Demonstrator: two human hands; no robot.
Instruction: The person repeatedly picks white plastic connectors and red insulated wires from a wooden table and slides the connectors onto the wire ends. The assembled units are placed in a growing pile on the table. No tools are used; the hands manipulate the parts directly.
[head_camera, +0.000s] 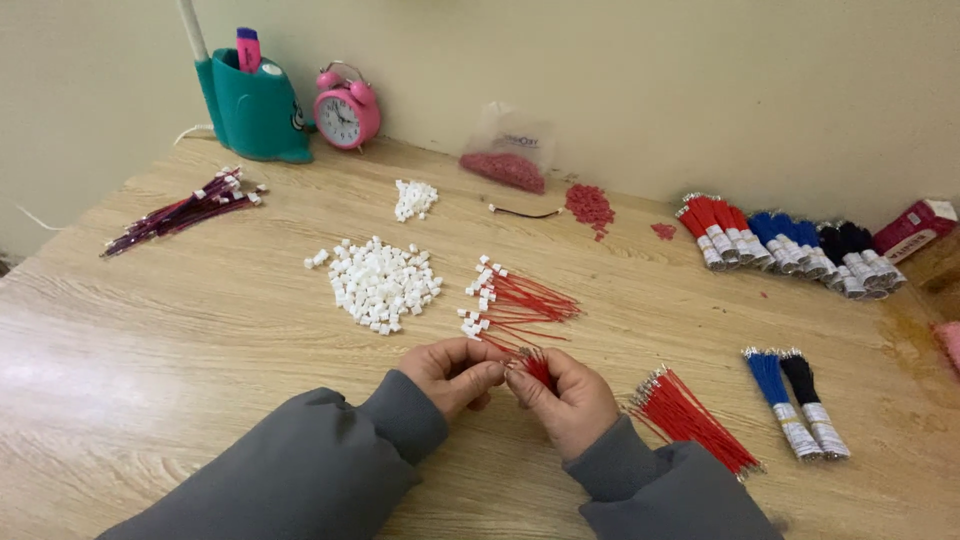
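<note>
- While both hands are pinching together, the left hand (455, 372) and right hand (562, 392) are gripping red wires (537, 366) above the table (200, 330).
- I'm guessing a wire's slipping loose toward the white connectors (382, 283).

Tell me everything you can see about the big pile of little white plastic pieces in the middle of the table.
The pile of white pieces is a loose heap of many small, blocky bits that look like hard plastic. It lies flat on the wooden table, spread in a rough oval, with a few strays at its left edge. A smaller white heap sits apart behind it, and red wires with white ends lie just to its right. Neither hand touches it.
</note>
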